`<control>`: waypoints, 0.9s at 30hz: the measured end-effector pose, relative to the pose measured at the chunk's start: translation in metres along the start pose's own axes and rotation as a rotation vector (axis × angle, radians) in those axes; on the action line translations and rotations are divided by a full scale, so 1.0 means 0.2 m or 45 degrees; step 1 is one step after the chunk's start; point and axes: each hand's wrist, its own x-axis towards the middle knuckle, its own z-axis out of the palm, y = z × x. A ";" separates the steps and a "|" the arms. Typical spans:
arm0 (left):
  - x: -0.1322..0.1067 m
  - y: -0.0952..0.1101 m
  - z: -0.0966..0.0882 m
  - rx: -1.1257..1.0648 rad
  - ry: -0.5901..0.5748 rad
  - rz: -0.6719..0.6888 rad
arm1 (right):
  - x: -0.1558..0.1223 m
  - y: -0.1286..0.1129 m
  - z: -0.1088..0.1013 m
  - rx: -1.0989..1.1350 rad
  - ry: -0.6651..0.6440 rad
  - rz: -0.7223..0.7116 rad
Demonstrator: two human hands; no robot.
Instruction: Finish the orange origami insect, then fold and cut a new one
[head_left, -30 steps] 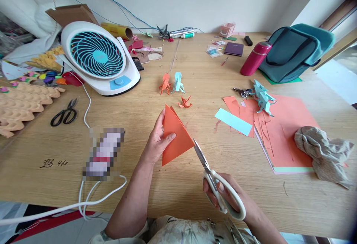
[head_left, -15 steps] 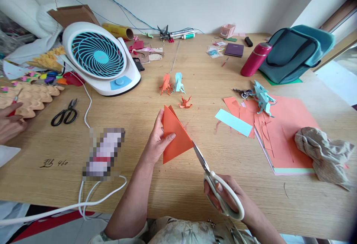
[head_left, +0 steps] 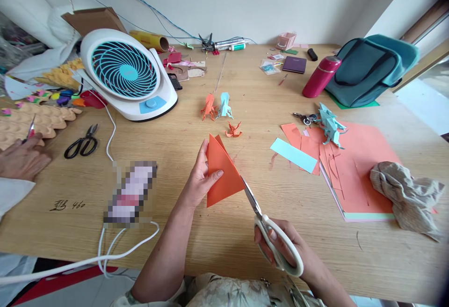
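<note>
My left hand (head_left: 202,176) pinches a folded sheet of orange paper (head_left: 224,173) above the table, thumb on the near face and fingers behind it. The paper has a triangular shape, with a second layer showing along its upper right edge. White-handled scissors (head_left: 280,246) are in my right hand (head_left: 286,241), my fingers through the handle loops. Their blades meet the paper at its right corner; how far they are parted there is hard to make out. Beyond the paper lies a small orange folded piece (head_left: 233,130). Behind it stand an orange origami figure (head_left: 209,105) and a light blue one (head_left: 224,105).
A fan (head_left: 126,73) stands back left, near black-handled scissors (head_left: 82,143) and a blurred phone (head_left: 131,193) with a white cable. Another person's hand (head_left: 26,157) is at far left. Right are orange sheets (head_left: 365,171), a crumpled cloth (head_left: 407,194), a red bottle (head_left: 321,76) and a teal bag (head_left: 368,68).
The orange paper and my left hand have shifted slightly right. The scissors have moved slightly left, blades at the paper's corner. The other person's hand has come further into view.
</note>
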 end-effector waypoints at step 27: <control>-0.02 0.02 0.04 0.064 -0.053 -0.074 | 0.06 -0.01 0.01 0.079 -0.007 -0.045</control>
